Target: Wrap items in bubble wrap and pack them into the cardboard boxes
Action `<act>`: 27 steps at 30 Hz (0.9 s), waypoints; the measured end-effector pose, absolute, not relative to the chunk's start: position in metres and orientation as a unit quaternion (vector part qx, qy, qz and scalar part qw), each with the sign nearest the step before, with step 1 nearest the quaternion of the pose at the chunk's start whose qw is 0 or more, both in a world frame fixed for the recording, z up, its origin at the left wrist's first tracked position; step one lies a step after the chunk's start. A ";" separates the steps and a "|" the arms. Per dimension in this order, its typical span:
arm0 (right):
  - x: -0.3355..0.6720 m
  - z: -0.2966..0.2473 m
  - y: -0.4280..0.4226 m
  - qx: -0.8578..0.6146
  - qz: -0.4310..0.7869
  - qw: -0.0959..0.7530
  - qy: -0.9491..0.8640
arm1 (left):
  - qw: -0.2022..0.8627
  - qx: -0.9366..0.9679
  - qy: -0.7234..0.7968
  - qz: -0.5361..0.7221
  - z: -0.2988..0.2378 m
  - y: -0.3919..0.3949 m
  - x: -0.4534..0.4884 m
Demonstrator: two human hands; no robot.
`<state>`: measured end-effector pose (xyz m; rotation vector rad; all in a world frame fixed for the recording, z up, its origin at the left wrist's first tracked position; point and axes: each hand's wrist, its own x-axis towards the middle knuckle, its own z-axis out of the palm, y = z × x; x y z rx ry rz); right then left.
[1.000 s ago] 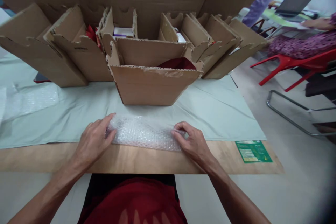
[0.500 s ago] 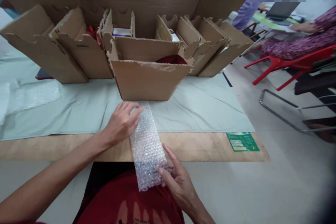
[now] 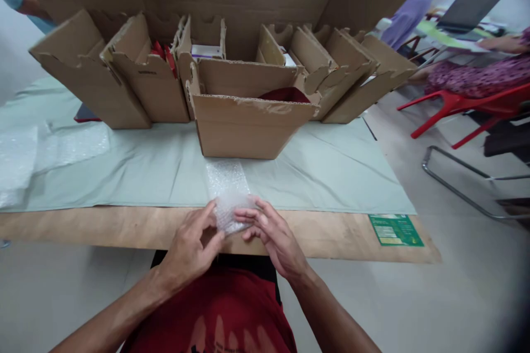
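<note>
A strip of clear bubble wrap lies lengthwise on the pale green cloth, reaching from the open cardboard box toward me. My left hand and my right hand meet at its near end by the table's wooden edge. Both hands have their fingers curled on that end of the wrap, which looks folded or rolled up there. Something dark red lies inside the box.
A row of open cardboard boxes stands behind, against a tall cardboard wall. More bubble wrap lies at the left. A green card sits at the table's right corner. Another person sits on a red chair at right.
The bubble wrap was turned from crosswise to lengthwise. My left hand came back from its far end, and both hands now grip the near end at the table edge.
</note>
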<state>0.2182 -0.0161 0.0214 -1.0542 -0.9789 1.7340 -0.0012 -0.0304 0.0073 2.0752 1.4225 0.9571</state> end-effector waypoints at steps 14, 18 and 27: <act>0.239 0.021 -0.016 -0.447 0.189 0.268 -0.832 | 0.052 0.783 0.527 0.327 -0.001 -0.015 0.001; 0.237 0.007 -0.012 -0.435 0.084 0.220 -0.869 | 0.032 0.788 0.520 0.328 0.004 -0.016 -0.001; 0.235 0.019 -0.013 -0.431 0.176 0.302 -0.832 | 0.130 0.804 0.453 0.363 0.014 -0.033 -0.006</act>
